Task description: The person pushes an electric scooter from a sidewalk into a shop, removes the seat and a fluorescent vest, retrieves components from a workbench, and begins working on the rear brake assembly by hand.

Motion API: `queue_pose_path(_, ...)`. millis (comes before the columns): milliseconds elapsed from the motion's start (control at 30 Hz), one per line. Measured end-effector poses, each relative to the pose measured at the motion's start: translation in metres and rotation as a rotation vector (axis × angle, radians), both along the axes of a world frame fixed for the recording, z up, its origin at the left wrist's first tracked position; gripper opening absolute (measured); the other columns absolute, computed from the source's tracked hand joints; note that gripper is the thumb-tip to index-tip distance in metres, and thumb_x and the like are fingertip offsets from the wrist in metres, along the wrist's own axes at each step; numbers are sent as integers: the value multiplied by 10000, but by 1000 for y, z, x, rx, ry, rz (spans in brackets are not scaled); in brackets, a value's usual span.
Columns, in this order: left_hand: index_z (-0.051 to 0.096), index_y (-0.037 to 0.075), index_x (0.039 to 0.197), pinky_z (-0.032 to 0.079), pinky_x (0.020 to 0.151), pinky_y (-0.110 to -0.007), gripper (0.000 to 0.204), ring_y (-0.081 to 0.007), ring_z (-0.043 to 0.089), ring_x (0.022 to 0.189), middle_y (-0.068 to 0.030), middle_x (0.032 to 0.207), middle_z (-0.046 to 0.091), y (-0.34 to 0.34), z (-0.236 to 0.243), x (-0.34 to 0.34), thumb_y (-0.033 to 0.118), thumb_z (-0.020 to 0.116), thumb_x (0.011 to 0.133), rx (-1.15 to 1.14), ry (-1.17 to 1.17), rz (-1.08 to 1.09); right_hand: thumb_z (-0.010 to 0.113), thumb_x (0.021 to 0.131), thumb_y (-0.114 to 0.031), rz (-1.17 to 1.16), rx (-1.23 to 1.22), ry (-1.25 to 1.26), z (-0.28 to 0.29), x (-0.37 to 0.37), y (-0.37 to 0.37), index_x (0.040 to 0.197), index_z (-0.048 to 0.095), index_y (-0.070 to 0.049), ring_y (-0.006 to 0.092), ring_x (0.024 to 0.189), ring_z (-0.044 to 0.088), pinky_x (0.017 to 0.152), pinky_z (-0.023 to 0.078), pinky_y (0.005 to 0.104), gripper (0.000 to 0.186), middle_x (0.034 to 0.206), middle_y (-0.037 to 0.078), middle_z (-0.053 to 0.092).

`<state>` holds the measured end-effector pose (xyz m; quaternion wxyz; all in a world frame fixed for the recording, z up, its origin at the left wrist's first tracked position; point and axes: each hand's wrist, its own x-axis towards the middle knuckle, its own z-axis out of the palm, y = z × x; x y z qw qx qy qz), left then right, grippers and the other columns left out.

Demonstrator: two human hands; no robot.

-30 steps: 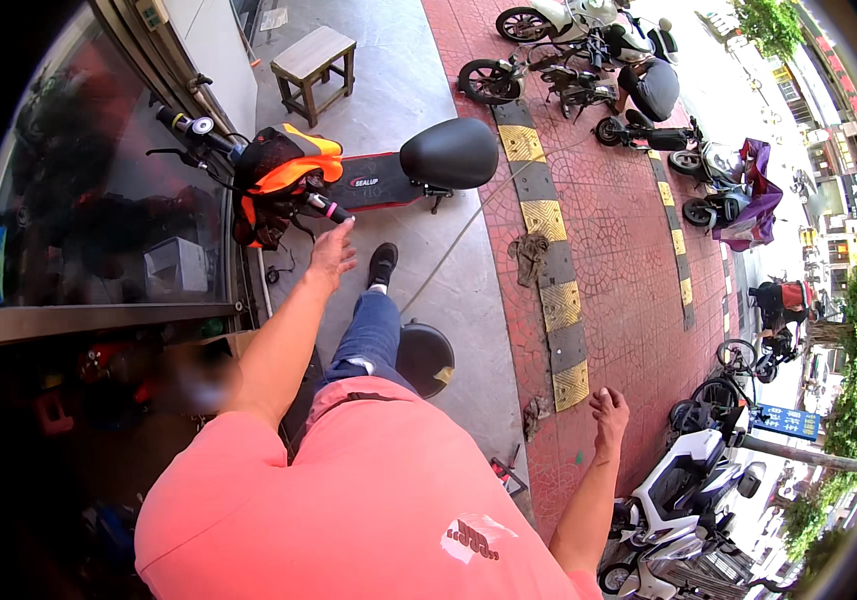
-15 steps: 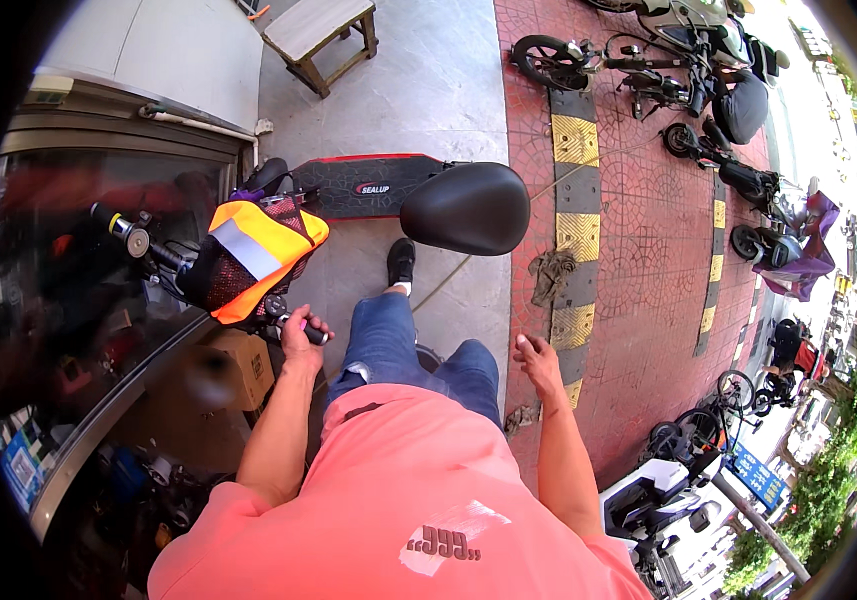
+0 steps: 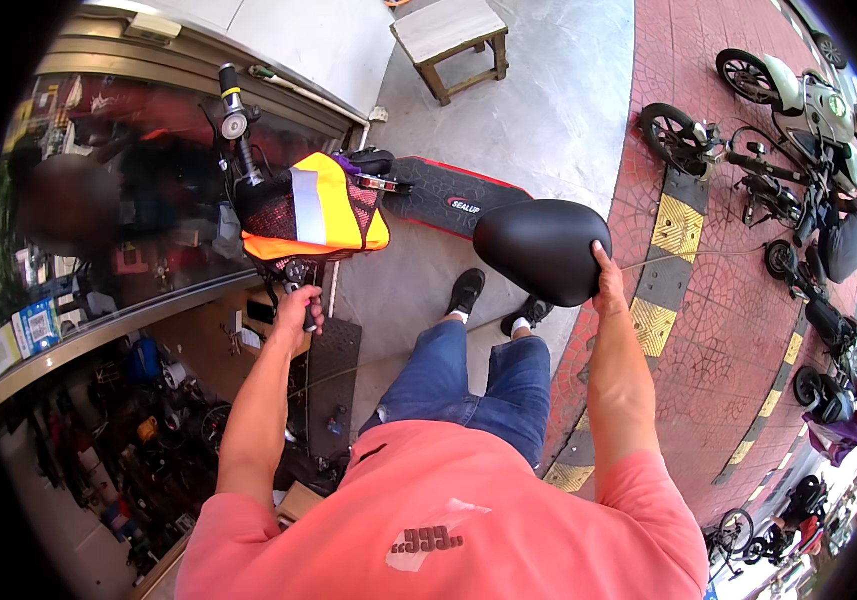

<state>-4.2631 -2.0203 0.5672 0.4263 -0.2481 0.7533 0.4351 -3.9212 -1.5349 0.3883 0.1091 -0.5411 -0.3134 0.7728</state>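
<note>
An electric scooter stands across in front of me, with a black deck (image 3: 438, 192) edged in red. My left hand (image 3: 302, 308) is closed round the near handlebar grip (image 3: 309, 322). On the handlebar sits a dark mesh basket (image 3: 263, 205), partly covered by an orange and yellow vest (image 3: 333, 205) with a silver band. My right hand (image 3: 608, 282) holds the right-hand edge of the smooth black seat (image 3: 538, 250); part of its fingers is hidden by the seat. The far handlebar grip (image 3: 228, 82) points toward the glass front.
A wooden stool (image 3: 453, 35) stands on grey tiles ahead. At left are a glass shopfront (image 3: 138, 210) and a crowded doorway with tools and boxes. Yellow-black ramps (image 3: 663, 270) line the red paving. Parked motorbikes (image 3: 778, 165) stand farther right. A dark mat (image 3: 333, 360) lies by the doorway.
My right hand, free before, has come onto the seat's edge. My left hand stays at the handlebar grip. The handlebar has turned, and the whole view has swung round.
</note>
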Motion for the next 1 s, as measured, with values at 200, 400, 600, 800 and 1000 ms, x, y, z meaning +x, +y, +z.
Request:
queue_pose_path(200,543,151,826,434,436,-376,210,-173,528,492,7,592,496,-35,-15,10,322,646,895,-9,-72,-27,888,773,-479,-40,62,-385,72,-10,-26,1509,436,30,304,1233,621,1060,486,400,1003,1342,214,632)
queue_pose_path(400,533,137,824,416,424,-392,215,-181,534,505,1,594,489,-41,-20,8,313,638,889,85,-113,21,866,813,-451,12,28,-313,136,39,-74,1455,513,51,282,1223,629,1064,479,391,888,1293,194,668)
queue_pose_path(600,556,95,741,402,380,-368,230,-186,541,449,-26,574,528,-15,31,-35,246,645,890,17,-20,-405,816,814,-604,-130,15,-381,101,125,-136,1435,517,43,297,1274,586,1082,450,437,944,1390,197,605)
queue_pose_path(800,573,62,706,381,332,-339,252,-172,534,398,-35,552,534,80,68,-41,202,667,894,-147,119,-867,752,892,-589,-455,-24,-82,10,263,-171,1457,528,44,271,1248,632,1099,466,401,878,1436,176,602)
queue_pose_path(1000,566,81,717,376,341,-349,279,-172,535,415,-27,544,522,134,66,62,237,652,932,-72,69,-954,777,846,-414,-104,456,-981,64,319,-183,1356,572,97,343,1197,664,1024,495,405,750,1289,268,673)
